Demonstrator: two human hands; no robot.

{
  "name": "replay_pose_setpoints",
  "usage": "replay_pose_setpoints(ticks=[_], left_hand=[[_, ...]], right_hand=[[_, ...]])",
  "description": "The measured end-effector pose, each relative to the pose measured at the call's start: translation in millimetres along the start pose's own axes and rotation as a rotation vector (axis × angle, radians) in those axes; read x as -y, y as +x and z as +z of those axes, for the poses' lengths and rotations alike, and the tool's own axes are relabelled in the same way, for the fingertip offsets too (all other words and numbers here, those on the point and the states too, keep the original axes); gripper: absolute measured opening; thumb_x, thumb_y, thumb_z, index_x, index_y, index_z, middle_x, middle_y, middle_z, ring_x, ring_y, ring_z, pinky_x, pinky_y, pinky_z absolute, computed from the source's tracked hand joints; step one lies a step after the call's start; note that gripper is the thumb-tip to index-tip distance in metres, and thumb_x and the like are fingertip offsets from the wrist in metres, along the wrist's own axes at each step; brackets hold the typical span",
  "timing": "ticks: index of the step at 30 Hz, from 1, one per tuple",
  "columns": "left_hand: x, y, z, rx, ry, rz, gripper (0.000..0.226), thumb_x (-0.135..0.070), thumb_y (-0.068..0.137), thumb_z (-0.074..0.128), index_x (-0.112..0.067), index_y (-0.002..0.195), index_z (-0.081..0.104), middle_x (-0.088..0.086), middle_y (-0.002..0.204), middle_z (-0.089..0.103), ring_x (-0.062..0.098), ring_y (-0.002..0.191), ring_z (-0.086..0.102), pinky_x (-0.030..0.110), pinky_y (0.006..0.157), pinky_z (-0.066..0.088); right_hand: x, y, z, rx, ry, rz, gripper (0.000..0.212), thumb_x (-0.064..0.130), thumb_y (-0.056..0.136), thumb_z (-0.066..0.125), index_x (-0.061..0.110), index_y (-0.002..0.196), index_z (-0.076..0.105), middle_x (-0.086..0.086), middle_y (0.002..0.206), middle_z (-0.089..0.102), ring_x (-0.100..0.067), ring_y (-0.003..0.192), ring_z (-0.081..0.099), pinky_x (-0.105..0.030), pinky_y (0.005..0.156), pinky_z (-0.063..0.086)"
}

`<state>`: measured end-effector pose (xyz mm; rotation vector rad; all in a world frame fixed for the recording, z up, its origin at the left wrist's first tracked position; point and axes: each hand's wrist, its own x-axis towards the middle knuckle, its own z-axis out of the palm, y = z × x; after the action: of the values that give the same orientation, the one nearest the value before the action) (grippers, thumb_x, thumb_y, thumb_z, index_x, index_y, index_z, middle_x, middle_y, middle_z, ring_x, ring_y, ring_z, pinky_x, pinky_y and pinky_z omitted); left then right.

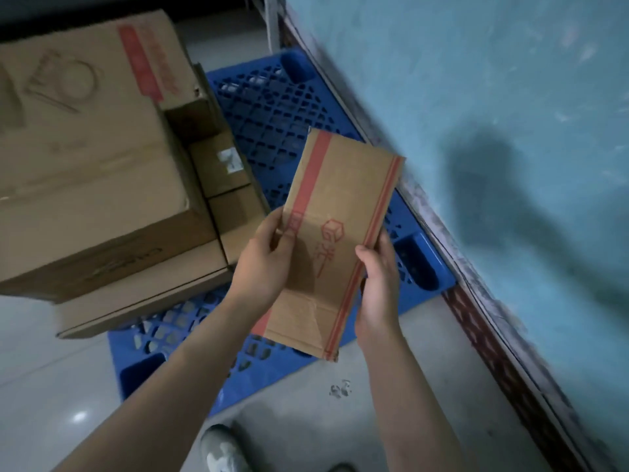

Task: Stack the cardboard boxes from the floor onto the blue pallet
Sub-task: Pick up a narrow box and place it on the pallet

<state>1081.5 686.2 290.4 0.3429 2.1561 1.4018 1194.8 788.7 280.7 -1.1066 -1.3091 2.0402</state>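
Left hand: my left hand [269, 257] grips one long edge of the red-striped cardboard box [337, 240], thumb on top and fingers curled under.
Right hand: my right hand [377, 287] clasps the opposite long edge, fingers wrapped over the striped border.
Box position: held in the air between both hands, tilted, over the bare part of the blue pallet [272, 107]. I see it touching nothing else.
Risk, slip: I hold it only by its edges and the near end looks creased. I judge it could buckle or twist out if one hand lets go early.
Risk, placement: the free grating lies beyond my fingertips. Set down skewed, a corner might catch in an opening and leave the box rocking.
Risk, neighbours: the small boxes [218, 165] and the large carton [85, 165] stand just to the left of my left hand. A careless swing could nudge the small ones out of line.
Risk, wall: the teal wall [476, 97] and its dark skirting [476, 318] run close to the right of my right hand, leaving little room on that side.
Surface: open blue plastic lattice, rigid-looking, with a flat carton [136, 298] under the large one.
Room: pale glossy tiled floor [51, 386] below my wrists, a small scrap [340, 390] on it, and a light shoe [221, 447] nearest me. Lighting is dim and edges are blurred.
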Motion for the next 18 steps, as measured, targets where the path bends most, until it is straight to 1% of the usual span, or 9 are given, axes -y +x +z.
replay_pose_setpoints(ticks=[2,3,5,7,9,11,12,15,18], left_hand=[[4.3,9.1,-22.7,-0.028,-0.047,-0.03,0.039,-0.034,0.101,0.043,-0.033,0.14,0.046,-0.013,0.118,0.062,0.008,0.108,0.059,0.026,0.084,0.047],[4.8,13.4,-33.0,-0.037,-0.065,-0.036,0.038,-0.035,0.101,0.043,-0.034,0.139,0.046,-0.014,0.118,0.062,0.006,0.107,0.059,0.027,0.084,0.047],[5.1,24.5,-51.8,-0.052,-0.088,-0.035,0.038,-0.037,0.101,0.042,-0.035,0.139,0.046,-0.022,0.113,0.061,-0.005,0.102,0.056,0.02,0.079,0.045],[4.3,38.3,-68.3,-0.071,-0.117,-0.054,0.038,-0.036,0.101,0.043,-0.033,0.138,0.045,-0.026,0.109,0.058,-0.008,0.096,0.054,0.014,0.074,0.04],[3.5,54.1,-83.4,-0.093,-0.158,-0.088,0.033,-0.032,0.101,0.046,-0.028,0.134,0.045,-0.024,0.107,0.055,-0.009,0.093,0.053,0.009,0.071,0.039],[4.2,72.4,-95.3,-0.115,-0.214,-0.11,0.023,-0.027,0.1,0.048,-0.026,0.123,0.044,-0.027,0.102,0.051,-0.019,0.084,0.053,0.002,0.064,0.04],[4.2,81.3,-100.1,-0.126,-0.22,-0.115,0.02,-0.025,0.1,0.049,-0.026,0.119,0.043,-0.026,0.101,0.05,-0.022,0.082,0.053,0.002,0.064,0.041],[8.9,114.6,-110.4,-0.153,-0.2,-0.122,0.019,-0.02,0.102,0.041,-0.027,0.12,0.041,-0.025,0.104,0.049,-0.009,0.093,0.052,0.009,0.072,0.038],[17.5,144.6,-116.4,-0.178,-0.181,-0.164,0.027,-0.02,0.103,0.033,-0.026,0.128,0.041,-0.023,0.105,0.051,-0.003,0.095,0.05,0.012,0.07,0.037]], right_hand=[[-0.8,6.2,28.6,0.027,-0.022,0.021,0.053,0.011,0.096,0.052,0.029,0.145,0.048,0.005,0.137,0.062,-0.007,0.114,0.065,-0.025,0.085,0.057],[-0.8,10.7,41.5,0.043,-0.036,0.024,0.052,0.009,0.097,0.05,0.03,0.145,0.048,0.004,0.135,0.064,-0.01,0.114,0.066,-0.03,0.088,0.058],[0.8,22.6,65.7,0.067,-0.069,0.029,0.052,0.006,0.098,0.049,0.028,0.144,0.049,0.001,0.133,0.065,-0.016,0.116,0.066,-0.041,0.096,0.056],[5.2,36.1,88.3,0.074,-0.145,0.031,0.049,0.007,0.098,0.049,0.024,0.143,0.051,-0.002,0.134,0.064,-0.021,0.119,0.064,-0.049,0.102,0.051],[9.4,52.6,109.5,0.073,-0.198,0.013,0.041,0.008,0.099,0.052,0.022,0.138,0.057,-0.002,0.13,0.067,-0.021,0.119,0.065,-0.05,0.104,0.05],[13.7,71.7,130.7,0.079,-0.232,0.012,0.033,0.01,0.098,0.055,0.025,0.128,0.062,0.001,0.124,0.069,-0.019,0.115,0.066,-0.049,0.103,0.051],[15.5,82.0,140.3,0.087,-0.249,0.02,0.033,0.011,0.098,0.056,0.025,0.128,0.061,0.002,0.124,0.069,-0.018,0.114,0.067,-0.048,0.103,0.051],[13.4,123.1,165.9,0.127,-0.302,0.046,0.043,0.012,0.099,0.054,0.02,0.142,0.053,0.001,0.133,0.064,-0.017,0.12,0.063,-0.047,0.107,0.047],[6.0,165.0,189.9,0.184,-0.38,0.064,0.047,0.011,0.1,0.05,0.02,0.146,0.049,-0.001,0.14,0.06,-0.019,0.127,0.058,-0.047,0.11,0.044]])
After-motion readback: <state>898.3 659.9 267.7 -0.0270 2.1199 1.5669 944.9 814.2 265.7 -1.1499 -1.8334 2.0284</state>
